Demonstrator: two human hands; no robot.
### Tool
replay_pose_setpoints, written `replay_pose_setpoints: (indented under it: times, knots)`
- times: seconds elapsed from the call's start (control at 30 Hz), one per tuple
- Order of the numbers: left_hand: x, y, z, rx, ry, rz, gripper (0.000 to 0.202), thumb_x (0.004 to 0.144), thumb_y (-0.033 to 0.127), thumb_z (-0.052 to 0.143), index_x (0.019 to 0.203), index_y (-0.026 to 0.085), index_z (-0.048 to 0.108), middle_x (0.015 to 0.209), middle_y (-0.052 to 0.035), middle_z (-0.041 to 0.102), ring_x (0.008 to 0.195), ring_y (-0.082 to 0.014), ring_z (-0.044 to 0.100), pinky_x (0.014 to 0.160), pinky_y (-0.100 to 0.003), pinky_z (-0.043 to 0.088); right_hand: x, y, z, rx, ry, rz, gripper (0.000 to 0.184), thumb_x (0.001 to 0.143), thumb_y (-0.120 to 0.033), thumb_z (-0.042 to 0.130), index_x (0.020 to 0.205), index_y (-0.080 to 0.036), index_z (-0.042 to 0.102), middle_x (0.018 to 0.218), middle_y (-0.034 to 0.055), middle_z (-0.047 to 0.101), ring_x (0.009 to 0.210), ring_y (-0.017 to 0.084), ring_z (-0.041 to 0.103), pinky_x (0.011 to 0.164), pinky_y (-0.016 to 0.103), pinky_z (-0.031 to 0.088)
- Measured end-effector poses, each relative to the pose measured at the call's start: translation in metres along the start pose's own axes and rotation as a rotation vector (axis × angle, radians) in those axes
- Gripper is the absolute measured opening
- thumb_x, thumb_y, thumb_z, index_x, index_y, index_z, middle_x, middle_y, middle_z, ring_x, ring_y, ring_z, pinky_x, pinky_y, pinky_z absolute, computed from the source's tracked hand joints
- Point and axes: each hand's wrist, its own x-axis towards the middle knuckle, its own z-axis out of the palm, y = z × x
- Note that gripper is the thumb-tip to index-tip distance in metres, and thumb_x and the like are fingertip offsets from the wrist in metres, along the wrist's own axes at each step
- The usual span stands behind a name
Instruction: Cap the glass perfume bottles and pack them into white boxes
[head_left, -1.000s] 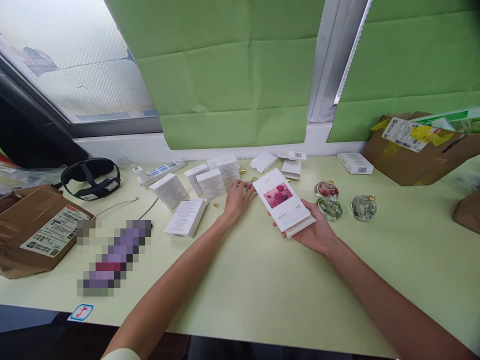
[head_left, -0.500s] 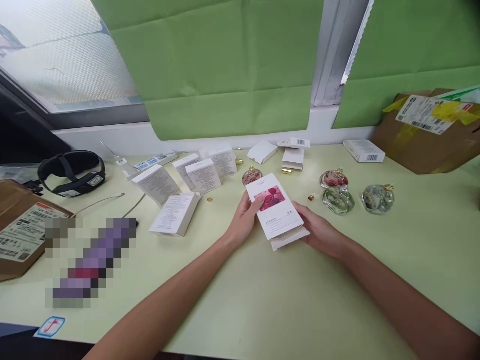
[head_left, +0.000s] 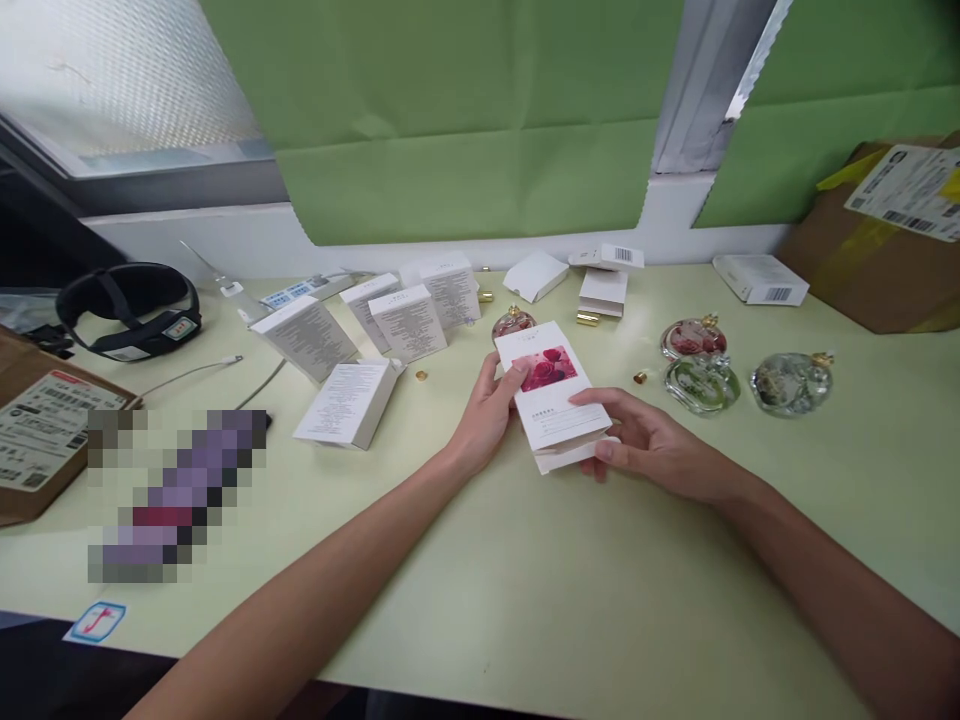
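Observation:
A white carton (head_left: 562, 425) with a picture of red roses is held above the table, its near end flap loose. My left hand (head_left: 487, 410) grips the carton's left edge, thumb on the printed face and the other fingers hidden beneath. At the near right corner, my right hand (head_left: 652, 440) has its thumb by the loose flap and its index finger on the printed face. Just behind the carton, a glass bottle with red flowers (head_left: 512, 322) is partly covered. Farther right lie a red-flower bottle (head_left: 691, 340), a green one (head_left: 703, 385) and a clear one (head_left: 791, 385).
Several white cartons (head_left: 409, 325) stand to the left, with one carton (head_left: 349, 405) lying nearer. Gold caps (head_left: 588, 320) lie about. Cardboard boxes (head_left: 877, 270) flank the table (head_left: 480, 580). A black strapped device (head_left: 135, 315), a power strip (head_left: 307, 290) and a blurred purple object (head_left: 187, 495) are left.
My right hand has shifted from the carton's right side to its near end, at the flap. My left hand keeps its hold. The view has tilted down slightly.

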Motion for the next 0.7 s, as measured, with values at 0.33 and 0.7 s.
replay_pose_setpoints:
  times: [0.33,0.7]
  knots:
    - [-0.014,0.002,0.003,0.403,-0.277,0.245,0.077,0.084,0.044,0.072,0.15,0.038,0.031,0.134,-0.0086,0.056,0.092,-0.0172,0.063,0.073,-0.028,0.051,0.002,-0.004,-0.007,-0.041,0.291,-0.129,0.042,0.091,-0.034,0.066,0.13,-0.036,0.052,0.123,0.0041,0.061,0.083,0.016,0.065,0.082,0.04,0.057]
    - [-0.012,-0.003,0.001,0.561,-0.274,0.327,0.056,0.088,0.038,0.069,0.14,0.032,0.05,0.123,-0.0077,0.061,0.085,-0.0151,0.057,0.077,-0.031,0.049,0.004,-0.007,-0.002,-0.098,0.35,-0.1,0.044,0.088,-0.039,0.069,0.129,-0.034,0.054,0.126,0.0058,0.062,0.103,0.022,0.064,0.085,0.04,0.058]
